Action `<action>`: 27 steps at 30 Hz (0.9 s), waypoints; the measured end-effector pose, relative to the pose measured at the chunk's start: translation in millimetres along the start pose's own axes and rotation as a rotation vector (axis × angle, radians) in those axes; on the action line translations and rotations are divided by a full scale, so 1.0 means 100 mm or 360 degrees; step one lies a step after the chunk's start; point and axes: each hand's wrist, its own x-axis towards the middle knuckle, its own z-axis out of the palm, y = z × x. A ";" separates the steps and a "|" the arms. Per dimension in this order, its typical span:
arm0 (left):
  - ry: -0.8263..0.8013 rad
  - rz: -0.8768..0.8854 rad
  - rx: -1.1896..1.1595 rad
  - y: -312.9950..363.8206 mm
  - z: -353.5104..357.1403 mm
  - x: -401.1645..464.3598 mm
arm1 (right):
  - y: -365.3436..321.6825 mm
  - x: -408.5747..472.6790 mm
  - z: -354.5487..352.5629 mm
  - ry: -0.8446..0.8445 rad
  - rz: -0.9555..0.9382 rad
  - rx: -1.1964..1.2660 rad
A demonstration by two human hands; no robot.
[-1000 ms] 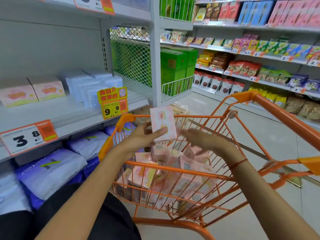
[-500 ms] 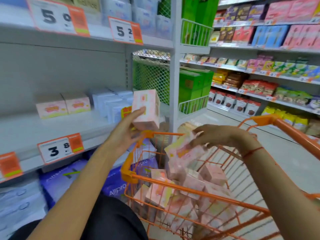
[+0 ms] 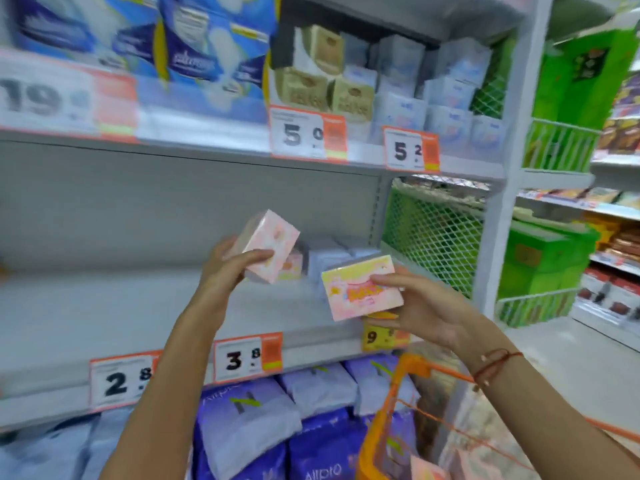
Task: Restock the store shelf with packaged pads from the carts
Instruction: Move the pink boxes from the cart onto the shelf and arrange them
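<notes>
Both hands have come up from the cart w/ one pack each, now level w/ the middle shelf (image 3: 104, 306). Left hand (image 3: 232, 268) grips a pink pad pack (image 3: 268, 249), thumb across its front, fingers behind; pack tilted, held above the shelf board, just in front of the pink packs (image 3: 292, 266) already standing there. Right hand (image 3: 415, 306) pinches a second pink/yellow pad pack (image 3: 362, 294) by its right edge, thumb on the front face, pack a bit lower and right of the first, not touching it. Behind both: pale lavender boxes (image 3: 329, 252) at the shelf's right end, next to green mesh side panel (image 3: 433, 233). Rest of the shelf to the left is bare grey board. Price tags 2.8 (image 3: 121, 379), 3.8 (image 3: 247, 356) on shelf lip; yellow 9.x tag (image 3: 379, 336) partly hidden by right hand. Below: purple/lilac soft packs (image 3: 277, 420). Orange cart (image 3: 398, 410) corner lower right, more pink packs inside, blurred. Upper shelf (image 3: 207, 150): blue packs, beige and pale boxes, tags 5.0, 5.2.
</notes>
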 end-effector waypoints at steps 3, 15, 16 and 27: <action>0.0114 0.0059 0.0344 0.02 -0.22 0.24 | -0.05 0.39 0.23 0.0031 0.0030 -0.0030; 0.0111 -0.0162 0.0906 -0.12 -0.74 0.70 | -0.11 1.71 0.58 0.0272 -0.0539 -0.1599; 0.0162 -0.0153 0.0848 -0.12 -0.80 0.71 | -0.05 1.82 0.61 0.0200 -0.0556 -0.1805; 0.0262 -0.0207 0.0673 -0.25 -0.94 0.81 | 0.31 2.23 0.47 -0.0170 -0.0647 -0.2607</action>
